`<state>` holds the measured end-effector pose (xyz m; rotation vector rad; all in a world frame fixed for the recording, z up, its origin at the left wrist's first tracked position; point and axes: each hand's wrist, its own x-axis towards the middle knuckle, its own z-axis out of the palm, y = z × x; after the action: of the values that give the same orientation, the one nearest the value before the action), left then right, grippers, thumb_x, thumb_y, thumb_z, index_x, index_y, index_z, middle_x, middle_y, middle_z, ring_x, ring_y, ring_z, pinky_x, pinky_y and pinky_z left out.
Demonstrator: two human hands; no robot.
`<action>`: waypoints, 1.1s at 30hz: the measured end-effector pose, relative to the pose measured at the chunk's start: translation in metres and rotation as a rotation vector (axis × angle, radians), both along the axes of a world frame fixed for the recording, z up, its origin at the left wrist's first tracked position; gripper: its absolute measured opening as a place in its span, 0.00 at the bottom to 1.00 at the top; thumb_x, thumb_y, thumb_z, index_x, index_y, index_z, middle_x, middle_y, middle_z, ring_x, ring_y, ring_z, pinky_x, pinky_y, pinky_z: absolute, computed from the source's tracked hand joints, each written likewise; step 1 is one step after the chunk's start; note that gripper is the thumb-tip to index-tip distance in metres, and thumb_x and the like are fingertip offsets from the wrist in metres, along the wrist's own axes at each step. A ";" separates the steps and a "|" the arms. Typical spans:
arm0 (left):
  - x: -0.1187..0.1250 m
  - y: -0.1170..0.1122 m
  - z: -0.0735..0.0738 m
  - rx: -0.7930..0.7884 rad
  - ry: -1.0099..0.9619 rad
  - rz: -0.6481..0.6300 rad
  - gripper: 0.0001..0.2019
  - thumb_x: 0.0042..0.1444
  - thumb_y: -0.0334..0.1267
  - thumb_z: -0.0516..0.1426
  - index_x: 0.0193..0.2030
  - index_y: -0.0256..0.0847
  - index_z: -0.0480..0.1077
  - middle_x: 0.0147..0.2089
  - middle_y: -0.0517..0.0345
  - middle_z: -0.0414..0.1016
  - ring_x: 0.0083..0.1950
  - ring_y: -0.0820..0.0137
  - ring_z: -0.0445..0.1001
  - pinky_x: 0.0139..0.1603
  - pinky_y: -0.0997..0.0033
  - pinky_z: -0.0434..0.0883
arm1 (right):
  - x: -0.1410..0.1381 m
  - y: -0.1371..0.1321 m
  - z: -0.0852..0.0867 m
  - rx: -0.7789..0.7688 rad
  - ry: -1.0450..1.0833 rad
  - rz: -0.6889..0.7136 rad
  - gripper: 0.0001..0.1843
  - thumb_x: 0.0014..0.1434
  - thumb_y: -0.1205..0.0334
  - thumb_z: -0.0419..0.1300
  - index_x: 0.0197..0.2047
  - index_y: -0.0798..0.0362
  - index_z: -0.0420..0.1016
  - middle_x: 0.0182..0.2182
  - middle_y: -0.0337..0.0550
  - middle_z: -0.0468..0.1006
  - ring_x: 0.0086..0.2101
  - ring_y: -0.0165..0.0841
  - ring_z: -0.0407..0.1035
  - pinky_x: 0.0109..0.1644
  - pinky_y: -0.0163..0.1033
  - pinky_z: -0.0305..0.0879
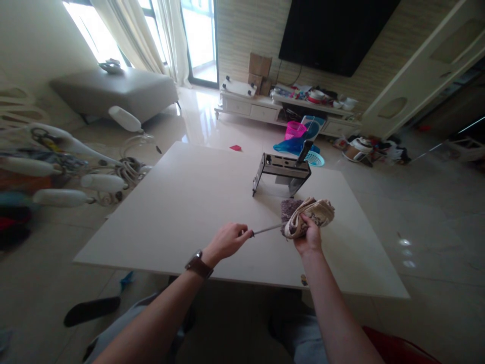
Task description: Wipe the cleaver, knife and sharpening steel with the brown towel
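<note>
My left hand (pixel 232 238), a watch on its wrist, is closed round the dark handle of a slim knife (pixel 268 229). Its narrow metal blade shows nearly edge-on and points right, its tip hidden at the cloth. In my right hand (pixel 309 238) is a bunched beige patterned cloth (pixel 320 212), with a fuzzy purplish-brown part (pixel 291 207) on its left. Both hands are above the white table (pixel 182 202). Just beyond the cloth stands a knife block (pixel 282 164) with open sides; one black handle (pixel 304 150) sticks up from its right end.
A small figure or sticker (pixel 303 279) is at the table's near edge. White lamp-like arms with coiled cables (pixel 131 172) crowd the left side. Beyond the table are a pink basket (pixel 294 130), a light-blue basket (pixel 315 158) and a low cabinet (pixel 252 108).
</note>
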<state>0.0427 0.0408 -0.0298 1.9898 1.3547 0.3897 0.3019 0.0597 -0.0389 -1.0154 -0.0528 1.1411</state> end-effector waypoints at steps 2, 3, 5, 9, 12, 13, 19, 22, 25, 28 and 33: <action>0.000 -0.002 0.002 0.005 -0.012 -0.004 0.17 0.65 0.51 0.52 0.36 0.43 0.76 0.31 0.57 0.76 0.30 0.70 0.67 0.31 0.69 0.53 | 0.002 -0.001 -0.003 0.004 -0.004 -0.003 0.14 0.52 0.74 0.62 0.42 0.52 0.79 0.32 0.34 0.84 0.28 0.28 0.78 0.33 0.33 0.79; 0.000 -0.003 0.002 0.008 -0.018 -0.008 0.15 0.64 0.49 0.53 0.38 0.43 0.76 0.32 0.58 0.77 0.31 0.70 0.68 0.31 0.70 0.54 | 0.002 -0.001 -0.005 0.006 -0.007 0.000 0.14 0.52 0.74 0.63 0.42 0.52 0.78 0.32 0.34 0.84 0.28 0.28 0.78 0.33 0.33 0.79; 0.000 -0.004 0.003 0.015 -0.022 -0.020 0.10 0.61 0.45 0.55 0.39 0.44 0.75 0.33 0.59 0.77 0.31 0.70 0.69 0.32 0.70 0.56 | 0.003 -0.001 -0.006 0.008 -0.014 0.009 0.14 0.52 0.73 0.63 0.42 0.52 0.78 0.32 0.34 0.84 0.28 0.28 0.78 0.33 0.33 0.79; -0.001 -0.005 0.002 0.038 -0.015 -0.025 0.07 0.56 0.38 0.56 0.40 0.44 0.73 0.33 0.59 0.76 0.31 0.70 0.69 0.32 0.70 0.58 | 0.001 -0.001 -0.007 -0.018 -0.014 0.010 0.13 0.52 0.73 0.62 0.41 0.52 0.79 0.31 0.34 0.84 0.27 0.29 0.78 0.32 0.33 0.78; -0.001 -0.005 0.002 0.047 -0.012 -0.022 0.06 0.56 0.38 0.56 0.39 0.43 0.73 0.33 0.58 0.77 0.32 0.69 0.70 0.32 0.70 0.58 | 0.001 0.000 -0.009 -0.027 0.000 0.019 0.12 0.52 0.72 0.63 0.41 0.52 0.79 0.30 0.34 0.84 0.27 0.28 0.78 0.32 0.33 0.78; -0.001 -0.005 0.002 0.046 -0.018 -0.024 0.06 0.57 0.39 0.56 0.39 0.43 0.73 0.34 0.57 0.77 0.33 0.68 0.71 0.32 0.70 0.59 | 0.002 0.000 -0.010 -0.025 0.001 0.025 0.12 0.52 0.72 0.63 0.41 0.52 0.79 0.30 0.34 0.84 0.27 0.28 0.78 0.32 0.33 0.79; 0.001 -0.003 0.001 0.025 0.010 -0.013 0.10 0.63 0.41 0.54 0.39 0.42 0.76 0.38 0.53 0.80 0.36 0.67 0.72 0.33 0.69 0.58 | 0.000 0.001 -0.013 -0.002 -0.009 0.024 0.13 0.52 0.72 0.64 0.41 0.52 0.78 0.32 0.34 0.85 0.29 0.29 0.79 0.34 0.33 0.79; 0.002 -0.002 -0.002 0.029 0.050 0.002 0.12 0.66 0.42 0.52 0.39 0.42 0.76 0.38 0.52 0.80 0.36 0.67 0.73 0.33 0.69 0.56 | -0.005 0.000 -0.008 -0.008 -0.004 0.029 0.14 0.52 0.73 0.63 0.42 0.52 0.79 0.32 0.33 0.85 0.29 0.28 0.78 0.35 0.32 0.79; 0.002 -0.003 -0.004 0.029 0.078 0.004 0.14 0.67 0.42 0.51 0.40 0.42 0.77 0.39 0.51 0.80 0.38 0.66 0.74 0.34 0.68 0.57 | -0.009 -0.002 -0.004 -0.007 -0.006 0.035 0.15 0.52 0.73 0.62 0.42 0.52 0.79 0.32 0.33 0.85 0.28 0.27 0.78 0.34 0.32 0.78; 0.003 -0.004 -0.003 0.022 0.093 -0.002 0.14 0.68 0.42 0.51 0.40 0.42 0.77 0.39 0.51 0.81 0.38 0.65 0.74 0.35 0.68 0.58 | -0.010 -0.002 -0.005 -0.003 -0.001 0.051 0.15 0.52 0.73 0.62 0.43 0.52 0.79 0.32 0.34 0.85 0.28 0.28 0.78 0.34 0.32 0.79; 0.004 -0.004 -0.001 0.018 0.100 -0.007 0.15 0.68 0.43 0.50 0.41 0.42 0.77 0.39 0.51 0.81 0.37 0.65 0.74 0.34 0.68 0.58 | -0.009 -0.001 -0.009 0.012 -0.003 0.061 0.15 0.51 0.72 0.63 0.44 0.53 0.78 0.32 0.35 0.85 0.28 0.29 0.78 0.34 0.33 0.79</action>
<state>0.0471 0.0365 -0.0309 2.0525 1.4093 0.3034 0.2927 0.0585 -0.0480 -1.0105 -0.0933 1.1930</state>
